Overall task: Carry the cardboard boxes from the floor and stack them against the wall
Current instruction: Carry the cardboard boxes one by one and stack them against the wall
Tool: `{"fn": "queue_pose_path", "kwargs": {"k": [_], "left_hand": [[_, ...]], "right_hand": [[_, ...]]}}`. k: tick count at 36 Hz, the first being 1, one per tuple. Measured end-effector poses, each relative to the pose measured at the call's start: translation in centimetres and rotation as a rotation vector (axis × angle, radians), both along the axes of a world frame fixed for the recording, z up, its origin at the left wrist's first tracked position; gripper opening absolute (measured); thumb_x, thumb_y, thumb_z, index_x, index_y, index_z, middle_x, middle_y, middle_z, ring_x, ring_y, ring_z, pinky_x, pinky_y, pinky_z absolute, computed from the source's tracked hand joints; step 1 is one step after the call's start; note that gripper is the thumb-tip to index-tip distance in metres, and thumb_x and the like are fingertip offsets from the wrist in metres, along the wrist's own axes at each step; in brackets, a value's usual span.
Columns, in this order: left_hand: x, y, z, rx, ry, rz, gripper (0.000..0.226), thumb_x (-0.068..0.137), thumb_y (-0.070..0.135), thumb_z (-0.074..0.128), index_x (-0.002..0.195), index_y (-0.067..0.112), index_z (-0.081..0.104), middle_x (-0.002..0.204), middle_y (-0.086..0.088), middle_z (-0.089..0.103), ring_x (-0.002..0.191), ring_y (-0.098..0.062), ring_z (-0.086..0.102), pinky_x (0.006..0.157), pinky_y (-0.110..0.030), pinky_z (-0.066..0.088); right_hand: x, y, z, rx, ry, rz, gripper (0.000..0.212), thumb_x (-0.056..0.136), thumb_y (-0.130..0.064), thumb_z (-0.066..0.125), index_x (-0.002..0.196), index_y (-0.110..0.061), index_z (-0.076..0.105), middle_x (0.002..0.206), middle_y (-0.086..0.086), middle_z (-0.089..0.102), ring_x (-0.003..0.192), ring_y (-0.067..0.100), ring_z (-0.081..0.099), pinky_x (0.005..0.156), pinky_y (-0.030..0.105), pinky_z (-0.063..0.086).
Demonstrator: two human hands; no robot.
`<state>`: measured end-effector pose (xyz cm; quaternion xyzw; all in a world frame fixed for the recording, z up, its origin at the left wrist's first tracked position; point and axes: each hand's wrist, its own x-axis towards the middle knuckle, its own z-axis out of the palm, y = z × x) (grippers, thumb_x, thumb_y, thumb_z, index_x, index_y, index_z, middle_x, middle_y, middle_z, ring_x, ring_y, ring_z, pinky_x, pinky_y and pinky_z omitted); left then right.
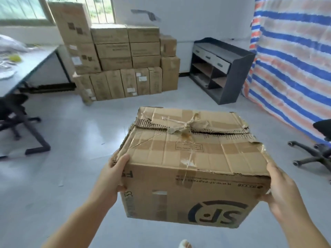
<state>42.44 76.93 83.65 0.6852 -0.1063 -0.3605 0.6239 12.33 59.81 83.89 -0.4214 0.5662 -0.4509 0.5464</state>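
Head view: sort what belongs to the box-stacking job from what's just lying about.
Job:
- worn SF cardboard box, gripped by left hand and right hand
- stacked boxes by the wall

Lying about:
- dark cabinet
- striped tarp
- office chair
- table

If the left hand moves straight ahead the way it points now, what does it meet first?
Probably nothing near: left hand grips the carried box, and bare floor lies ahead until the stacked boxes, though depth is uncertain.
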Motion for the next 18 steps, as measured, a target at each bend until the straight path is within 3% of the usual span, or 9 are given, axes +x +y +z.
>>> {"fn": "queue_pose_path", "kwargs": {"k": [4,6,9,13,18], "left_hand": [[3.6,-2.2,-0.1,-0.005,0.001,0.021,0.059,0.067,0.047,0.06,0.125,0.038,0.057,0.112,0.01,0.064,0.094,-0.011,0.059,0.07,-0.048,0.053],[5.4,-3.9,0.0,-0.02,-0.002,0.042,0.049,0.07,0.043,0.062,0.118,0.038,0.061,0.106,0.011,0.065,0.092,-0.013,0.06,0.076,-0.054,0.053],[8.5,-7.4,-0.4,-0.029,-0.026,0.094,0.026,0.089,0.034,0.06,0.115,0.036,0.063,0.101,0.009,0.065,0.09,-0.016,0.06,0.075,-0.051,0.051],[12.8,-12.5,-0.6,-0.03,-0.02,0.177,0.018,0.094,0.03,0.054,0.109,0.034,0.063,0.096,0.006,0.065,0.086,-0.017,0.06,0.072,-0.046,0.049],[18.1,-17.9,-0.6,-0.034,0.017,0.249,0.013,0.094,0.031,0.054,0.103,0.035,0.062,0.099,0.006,0.064,0.088,-0.017,0.059,0.078,-0.051,0.051]], "right_hand": [[4.6,-4.0,0.1,-0.01,-0.019,0.079,0.023,0.098,-0.038,0.048,0.102,-0.028,0.068,0.093,-0.012,0.068,0.08,0.012,0.06,0.065,0.033,0.042],[6.8,-6.3,0.1,-0.019,-0.026,0.113,0.023,0.1,-0.035,0.046,0.109,-0.031,0.066,0.096,-0.013,0.067,0.079,0.011,0.058,0.061,0.029,0.041],[10.4,-10.4,0.3,-0.024,-0.011,0.158,0.023,0.101,-0.034,0.043,0.109,-0.028,0.065,0.09,-0.011,0.066,0.075,0.012,0.058,0.056,0.027,0.042],[15.8,-16.4,1.2,-0.022,-0.002,0.221,0.023,0.099,-0.04,0.046,0.108,-0.028,0.064,0.095,-0.009,0.067,0.083,0.013,0.059,0.065,0.033,0.042],[23.1,-23.7,2.5,-0.032,0.053,0.32,0.027,0.097,-0.044,0.047,0.095,-0.023,0.063,0.093,-0.003,0.065,0.083,0.015,0.058,0.074,0.04,0.045]]}}
